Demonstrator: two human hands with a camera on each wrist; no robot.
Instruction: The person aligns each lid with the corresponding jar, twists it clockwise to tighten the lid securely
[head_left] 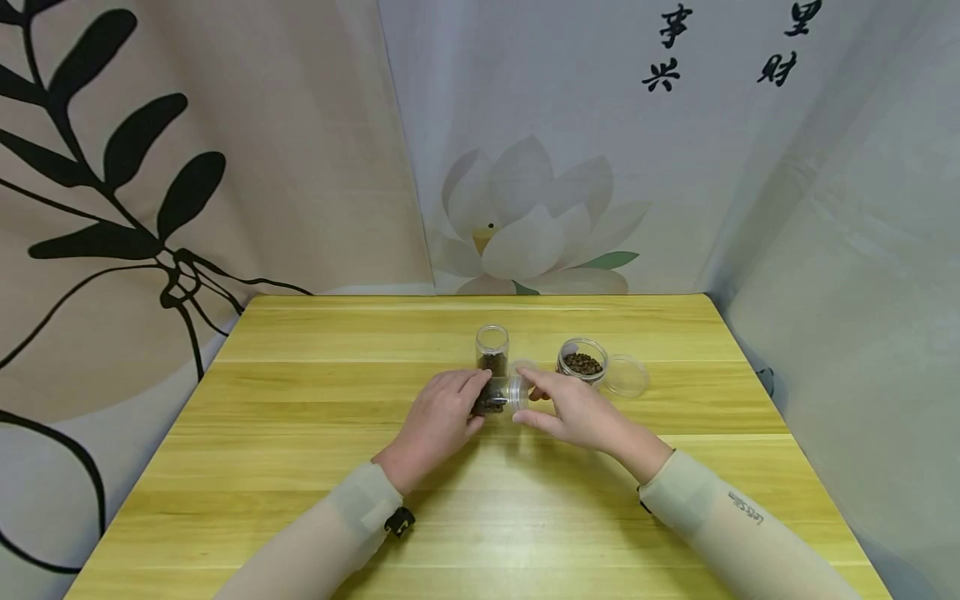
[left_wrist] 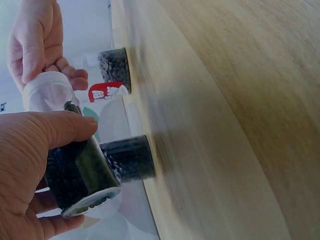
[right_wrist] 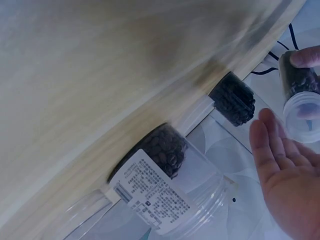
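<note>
The left hand (head_left: pixel 441 408) grips, its thumb opposite the curled fingers. Near those fingertips, the right hand (head_left: pixel 573 410) extends nearly straight fingers, thumb apart.

From here I see pale cloth (head_left: pixel 322 150) hanging behind the wooden tabletop (head_left: pixel 300 417), printed with a dark leafy plant (head_left: pixel 142 140), a big white lotus (head_left: pixel 525 242) and, above that, black brush-written characters (head_left: pixel 673 25).

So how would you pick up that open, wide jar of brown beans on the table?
Probably round the clear wall of the wide jar, below its open rim, coming from the person's near side. It stands upright and is round, with beans inside, so keeping it level should avoid spills; a clear lid lies to its right.
</note>
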